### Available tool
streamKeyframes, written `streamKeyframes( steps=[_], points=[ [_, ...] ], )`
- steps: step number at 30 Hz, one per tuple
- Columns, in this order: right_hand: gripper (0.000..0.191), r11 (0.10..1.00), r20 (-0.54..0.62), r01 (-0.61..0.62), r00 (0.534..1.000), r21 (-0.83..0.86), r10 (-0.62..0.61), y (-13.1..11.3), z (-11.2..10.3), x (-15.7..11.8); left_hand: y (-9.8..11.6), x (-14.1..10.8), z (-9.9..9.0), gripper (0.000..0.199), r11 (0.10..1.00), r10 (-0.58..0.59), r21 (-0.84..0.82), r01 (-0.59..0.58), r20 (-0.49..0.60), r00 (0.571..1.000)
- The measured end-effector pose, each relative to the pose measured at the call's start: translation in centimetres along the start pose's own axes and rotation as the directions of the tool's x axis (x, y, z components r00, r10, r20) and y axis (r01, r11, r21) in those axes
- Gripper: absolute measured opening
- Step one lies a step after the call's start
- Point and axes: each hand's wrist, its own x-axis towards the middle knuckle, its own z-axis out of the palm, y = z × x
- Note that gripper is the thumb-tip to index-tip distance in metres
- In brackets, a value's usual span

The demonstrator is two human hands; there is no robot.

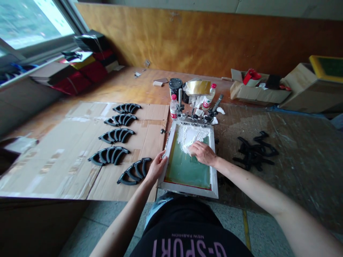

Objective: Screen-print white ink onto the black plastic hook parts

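Observation:
A green mesh screen (187, 171) in a pale metal frame (215, 167) lies in front of me, held at its far edge by a clamp fixture (194, 119). White paste (187, 134) is smeared over the screen's upper part. My right hand (203, 152) is closed over the screen at the lower edge of the paste; what its fingers hold, if anything, is hidden. At the frame's left edge, my left hand (158, 166) grips the side with its fingers.
Rows of curved black parts (108, 156) lie on cardboard (77, 139) at the left. Loose black parts (254, 151) are heaped at the right. Bottles (173, 107) and a dark can (175, 85) stand behind the fixture. An open box (257, 93) sits back right.

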Motion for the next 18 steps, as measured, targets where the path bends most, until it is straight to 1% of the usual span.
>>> streamKeyframes(
  steps=[2, 3, 4, 6, 8, 10, 12, 13, 14, 15, 16, 17, 18],
  points=[
    [0.013, 0.999, -0.006, -0.015, 1.0, 0.053, 0.016, 0.0, -0.4, 0.2, 0.5, -0.2, 0.0, 0.064, 1.0, -0.012, -0.015, 0.012, 0.0, 1.0],
    [0.009, 0.996, -0.026, -0.052, 0.998, 0.074, 0.054, 0.4, -0.7, 0.7, 0.9, -0.4, -0.1, 0.066, 0.999, -0.02, -0.026, 0.02, 0.002, 1.0],
    [0.011, 0.991, -0.056, -0.1, 0.993, 0.091, 0.105, 0.9, -1.1, 1.5, 1.5, -0.7, -0.2, 0.068, 0.999, -0.026, -0.036, 0.027, 0.007, 1.0],
    [0.03, 0.971, -0.126, -0.217, 0.965, 0.102, 0.229, 2.7, -2.1, 3.7, 3.1, -1.4, -0.7, 0.072, 0.998, -0.019, -0.054, 0.02, 0.023, 1.0],
    [0.05, 0.939, -0.193, -0.332, 0.919, 0.09, 0.344, 5.2, -3.1, 5.5, 5.2, -2.1, -1.4, 0.07, 0.997, 0.016, -0.071, -0.013, 0.038, 0.999],
    [0.057, 0.899, -0.262, -0.43, 0.861, 0.08, 0.436, 7.9, -4.3, 5.9, 7.4, -2.4, -2.0, 0.066, 0.996, 0.036, -0.09, -0.03, 0.065, 0.997],
    [0.053, 0.841, -0.332, -0.533, 0.779, 0.096, 0.532, 10.4, -5.5, 4.7, 9.6, -2.3, -2.1, 0.064, 0.989, 0.058, -0.14, -0.047, 0.079, 0.995],
    [0.048, 0.796, -0.358, -0.595, 0.724, 0.111, 0.59, 11.4, -5.9, 3.6, 10.8, -2.1, -2.0, 0.064, 0.979, 0.094, -0.19, -0.078, 0.073, 0.993],
    [0.042, 0.743, -0.372, -0.658, 0.663, 0.127, 0.65, 12.1, -6.1, 2.3, 11.9, -1.8, -1.7, 0.062, 0.958, 0.154, -0.252, -0.135, 0.056, 0.987],
    [0.037, 0.696, -0.365, -0.704, 0.617, 0.141, 0.698, 12.4, -5.9, 0.9, 13.1, -1.4, -1.3, 0.06, 0.926, 0.228, -0.314, -0.209, 0.026, 0.973],
    [0.033, 0.67, -0.341, -0.726, 0.598, 0.152, 0.725, 12.4, -5.4, -0.5, 14.2, -0.9, -0.8, 0.057, 0.889, 0.299, -0.361, -0.282, -0.008, 0.954],
    [0.031, 0.669, -0.307, -0.726, 0.607, 0.161, 0.733, 12.0, -4.5, -1.7, 15.3, -0.5, -0.3, 0.055, 0.858, 0.35, -0.389, -0.335, -0.033, 0.936],
    [0.029, 0.688, -0.265, -0.705, 0.64, 0.17, 0.721, 11.3, -3.4, -2.7, 16.4, -0.1, 0.1, 0.053, 0.841, 0.377, -0.401, -0.362, -0.045, 0.925]
  ],
)
